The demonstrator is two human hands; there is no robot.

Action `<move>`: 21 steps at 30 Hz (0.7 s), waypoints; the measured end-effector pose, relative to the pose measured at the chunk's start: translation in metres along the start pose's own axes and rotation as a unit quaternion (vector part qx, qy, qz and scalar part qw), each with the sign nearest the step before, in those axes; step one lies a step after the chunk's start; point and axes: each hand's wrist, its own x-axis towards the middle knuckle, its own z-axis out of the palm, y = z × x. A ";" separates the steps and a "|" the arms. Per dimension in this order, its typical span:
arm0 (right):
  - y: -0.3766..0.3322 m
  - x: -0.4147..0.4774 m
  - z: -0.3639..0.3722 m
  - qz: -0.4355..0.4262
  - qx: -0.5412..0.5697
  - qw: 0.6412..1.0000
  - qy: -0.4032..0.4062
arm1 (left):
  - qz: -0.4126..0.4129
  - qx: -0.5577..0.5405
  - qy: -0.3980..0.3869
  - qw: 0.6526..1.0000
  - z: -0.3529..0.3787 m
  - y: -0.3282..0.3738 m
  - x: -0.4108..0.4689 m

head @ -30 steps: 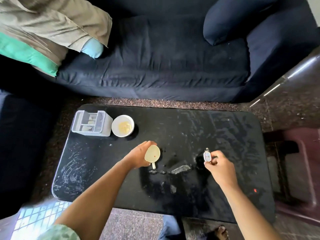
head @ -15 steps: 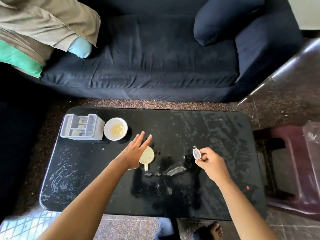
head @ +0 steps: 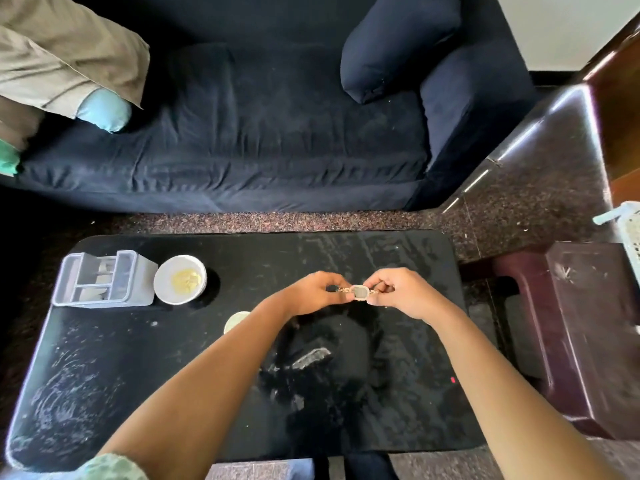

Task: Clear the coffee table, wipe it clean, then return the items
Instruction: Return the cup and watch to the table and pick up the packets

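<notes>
A small wristwatch (head: 359,292) with a pale face and gold band hangs above the middle of the black coffee table (head: 104,368). My left hand (head: 317,294) pinches one end of its band and my right hand (head: 398,292) pinches the other end. A cream hand mirror (head: 235,322) lies flat on the table, mostly hidden under my left forearm. At the table's far left stand a grey plastic organiser (head: 102,278) and a white bowl (head: 180,279) with yellowish bits inside.
A dark blue sofa (head: 259,133) with a cushion (head: 391,46) runs behind the table. A dark red stool (head: 595,327) stands to the right, with a white basket (head: 632,233) at the frame edge. Clothes (head: 62,46) lie on the sofa's left.
My left hand let go of the hand mirror, left it on the table and moved right to take the watch band. The right hand brought the watch toward the centre.
</notes>
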 end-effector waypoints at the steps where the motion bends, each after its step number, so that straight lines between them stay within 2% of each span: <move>1: 0.004 0.004 -0.004 0.003 -0.005 1.000 0.007 | -0.006 -0.024 0.006 1.000 -0.002 0.000 0.003; 6: 0.024 0.033 -0.019 0.013 -0.002 1.000 0.022 | -0.026 -0.122 0.035 0.992 -0.005 -0.002 0.022; 14: 0.068 0.077 -0.030 0.070 -0.018 0.997 0.013 | -0.137 -0.107 0.130 0.976 -0.003 -0.023 0.062; 21: 0.092 0.092 -0.030 0.115 -0.026 0.991 0.060 | -0.220 -0.215 0.182 0.934 0.007 -0.032 0.074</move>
